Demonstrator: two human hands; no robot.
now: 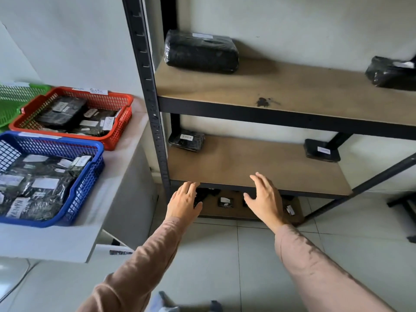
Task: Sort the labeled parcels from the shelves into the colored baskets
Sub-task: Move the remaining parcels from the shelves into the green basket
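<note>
- The black metal shelving rack (144,64) with brown board shelves stands against a pale wall, on a tiled floor.
- A white desk (117,167) sits just left of the rack and carries three baskets.
- The blue plastic mesh basket (90,176) is nearest on the desk. It holds a heap of black wrapped parcels with white labels.
- The red plastic mesh basket (117,131) lies just behind the blue one and also holds labelled black parcels.
- The green plastic mesh basket (13,95) is at the far left, cut by the frame edge, so its contents cannot be seen.
- A large black wrapped parcel (201,51) lies at the left back of the upper shelf.
- A second black parcel (391,73) lies at that shelf's right end, well apart.
- The left hand (185,201) is spread and holds nothing. Its fingertips are near a dark packet under the middle shelf's front edge; whether they touch it cannot be told.
- The right hand (264,197) hovers in front of the same edge, fingers spread and empty.
- A flat black labelled parcel (322,150) lies on the middle shelf at the right.
- A small black labelled parcel (186,140) lies on the same shelf at the left back.
- Small black labelled packets (225,202) sit on the lowest shelf, between and behind the hands.
</note>
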